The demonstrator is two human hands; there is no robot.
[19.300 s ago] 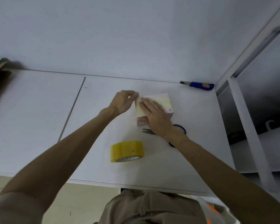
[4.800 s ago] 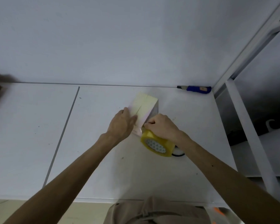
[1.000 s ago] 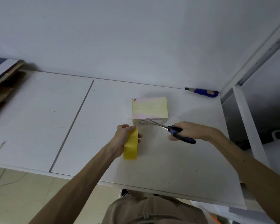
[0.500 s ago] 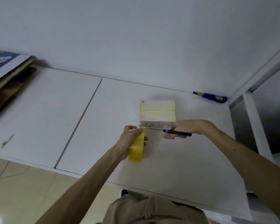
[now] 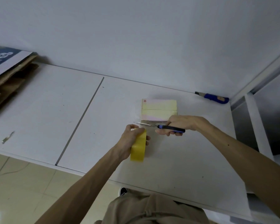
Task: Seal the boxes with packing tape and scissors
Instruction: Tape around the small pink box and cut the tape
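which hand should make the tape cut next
Right. The right hand already grips the scissors, blades pointing between the box and the roll, which the left hand is holding.

left hand (image 5: 130, 139): grips yellow tape roll (image 5: 138, 147) on edge on white table (image 5: 39, 113) | right hand (image 5: 179, 124): closed around scissors (image 5: 158, 126), blades pointing left just in front of box (image 5: 159, 110) (yellow tape across its top) | blue-handled knife (image 5: 214, 98): far right by wall
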